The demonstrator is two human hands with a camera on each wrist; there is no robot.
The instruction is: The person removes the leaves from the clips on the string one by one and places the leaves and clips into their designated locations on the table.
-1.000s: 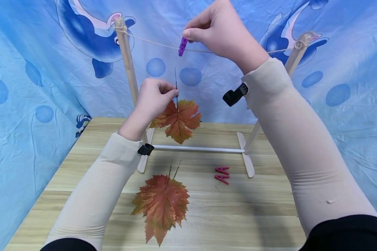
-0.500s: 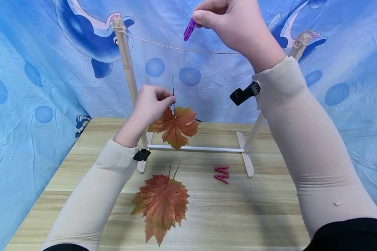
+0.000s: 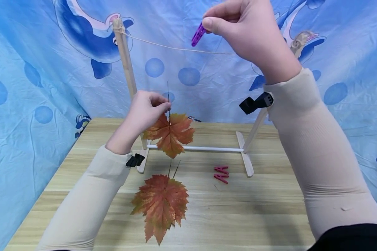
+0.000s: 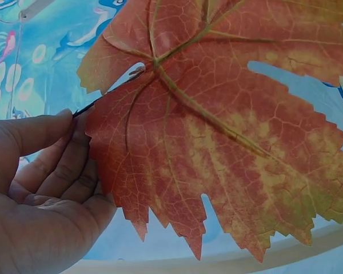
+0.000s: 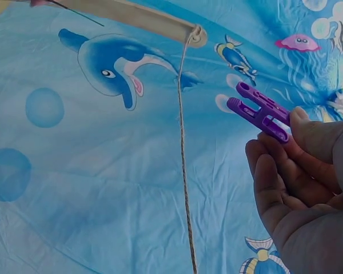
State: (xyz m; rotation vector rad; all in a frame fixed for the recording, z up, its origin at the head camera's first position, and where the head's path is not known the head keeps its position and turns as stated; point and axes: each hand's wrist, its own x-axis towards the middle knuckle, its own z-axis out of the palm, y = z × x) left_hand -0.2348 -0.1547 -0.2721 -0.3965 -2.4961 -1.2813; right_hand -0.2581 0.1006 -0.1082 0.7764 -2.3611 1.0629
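My left hand [image 3: 147, 109] pinches the thin dark stem of an orange-red artificial maple leaf [image 3: 172, 134], which hangs below the fingers. In the left wrist view the leaf [image 4: 217, 114] fills most of the picture, its stem between thumb and fingers. Higher up, my right hand [image 3: 243, 31] pinches a purple clothespin [image 3: 198, 35] at one end, pointing down and left. The right wrist view shows the clothespin [image 5: 260, 113] apart from the string [image 5: 184, 160]. That string [image 3: 163, 45] runs slightly slack between two wooden posts.
The left post [image 3: 125, 55] and right post [image 3: 256, 127] stand on flat wooden feet joined by a white rod [image 3: 213, 149]. On the wooden table [image 3: 254, 216] lie more maple leaves [image 3: 161, 205], overlapping, and two pink clothespins [image 3: 221, 174]. A blue dolphin-print curtain [image 3: 34, 87] hangs behind.
My left hand has lowered the leaf and drawn it slightly left. My right hand has moved the purple clothespin away from the string, up and right, then a little down.
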